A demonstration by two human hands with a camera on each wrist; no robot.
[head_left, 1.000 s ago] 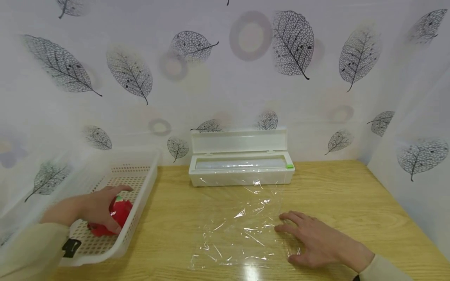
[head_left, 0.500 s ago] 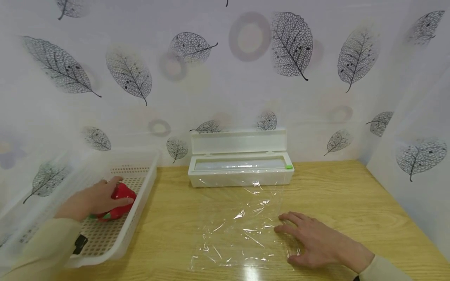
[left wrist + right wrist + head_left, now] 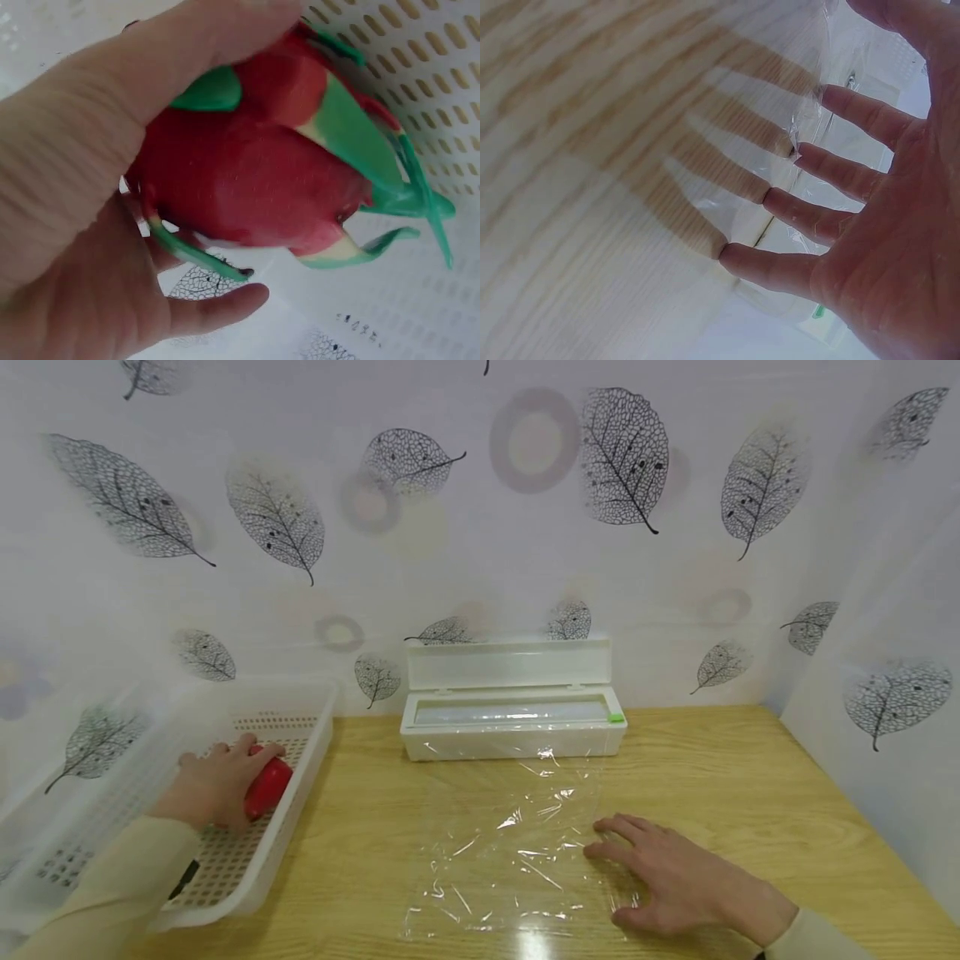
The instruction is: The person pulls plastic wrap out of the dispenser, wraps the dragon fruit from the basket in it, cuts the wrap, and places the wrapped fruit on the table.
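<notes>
Red dragon fruit with green scales (image 3: pixel 255 187) gripped in our left hand (image 3: pixel 217 785), lifted higher above the white perforated plastic basket (image 3: pixel 300 793) than before | right hand (image 3: pixel 675 877) hasn't moved, fingers flat on the clear cling film sheet (image 3: pixel 510 852) | wooden table (image 3: pixel 750 777) underneath

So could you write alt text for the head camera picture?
A left hand grips a red fruit over a white basket, while the right hand rests flat on a sheet of cling film on a wooden table, before an open film dispenser.
</notes>
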